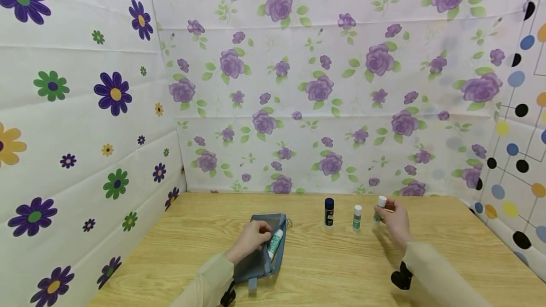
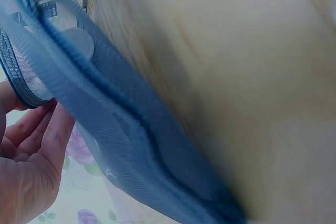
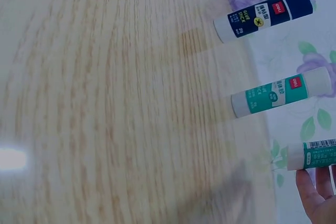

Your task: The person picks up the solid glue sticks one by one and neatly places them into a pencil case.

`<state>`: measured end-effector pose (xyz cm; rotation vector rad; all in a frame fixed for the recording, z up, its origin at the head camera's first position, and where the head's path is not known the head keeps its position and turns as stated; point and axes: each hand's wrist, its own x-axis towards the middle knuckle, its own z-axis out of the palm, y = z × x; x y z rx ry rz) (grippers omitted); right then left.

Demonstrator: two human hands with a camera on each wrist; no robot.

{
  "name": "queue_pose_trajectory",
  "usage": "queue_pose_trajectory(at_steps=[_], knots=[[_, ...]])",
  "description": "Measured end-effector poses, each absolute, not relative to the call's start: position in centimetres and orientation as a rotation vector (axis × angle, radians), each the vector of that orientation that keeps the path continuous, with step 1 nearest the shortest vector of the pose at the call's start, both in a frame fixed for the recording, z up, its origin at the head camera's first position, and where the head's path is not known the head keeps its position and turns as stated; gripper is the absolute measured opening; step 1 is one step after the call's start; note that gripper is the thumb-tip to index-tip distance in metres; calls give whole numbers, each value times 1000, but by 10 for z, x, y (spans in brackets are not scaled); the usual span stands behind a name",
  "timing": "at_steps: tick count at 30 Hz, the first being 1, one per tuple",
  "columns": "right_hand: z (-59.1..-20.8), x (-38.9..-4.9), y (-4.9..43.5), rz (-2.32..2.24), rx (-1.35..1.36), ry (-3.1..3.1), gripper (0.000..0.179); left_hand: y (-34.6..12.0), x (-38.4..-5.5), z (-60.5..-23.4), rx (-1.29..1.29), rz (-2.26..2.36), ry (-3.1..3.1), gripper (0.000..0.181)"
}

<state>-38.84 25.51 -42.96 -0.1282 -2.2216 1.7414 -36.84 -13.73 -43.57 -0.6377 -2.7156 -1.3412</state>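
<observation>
a pale wood-grain tabletop (image 1: 320, 266) is supporting all items; clock positions are referring to its middle, with the person facing in from six. at nine o'clock, a blue-grey mesh zip pouch (image 1: 258, 262) is lying unzipped. the left hand (image 1: 252, 237) is reaching over it, thumb and fingers narrowly pinching its rim. at two o'clock, the right hand (image 1: 396, 221) is gripping a green-and-white cylindrical glue stick (image 3: 317, 154) near upright; whether its base is touching the tabletop, the views are not making clear. at twelve o'clock, a navy cylindrical glue stick (image 1: 329, 212) is standing upright. at one o'clock, a second green-and-white glue stick (image 1: 357, 218) is standing between that and the right hand. a third green-and-white glue stick (image 1: 275, 244) is lying inside the pouch, toward its three-o'clock side.

progress is appearing partway: two sticks are standing set out, one is awaiting release, one is seemingly remaining. count: one pouch; four glue sticks, one navy, three green-and-white.
</observation>
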Motion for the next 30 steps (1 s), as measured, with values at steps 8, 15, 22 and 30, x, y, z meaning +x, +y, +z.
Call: queue_pose_trajectory(at_steps=[8, 15, 22, 30], knots=[[-423, -386, 256, 1729, -70, -2235, 48, -137, -369, -436, -621, -1329, -2736, 14], [-419, -385, 257, 1741, -42, -2239, 51, -138, -371, -438, -630, -1333, -2731, 14], [-412, -382, 256, 1761, -8, -2235, 51, -138, -371, -437, -628, -1331, -2739, 14], [-407, -378, 250, 1765, 91, -2218, 44, -137, -372, -437, -628, -1321, -2746, 14]])
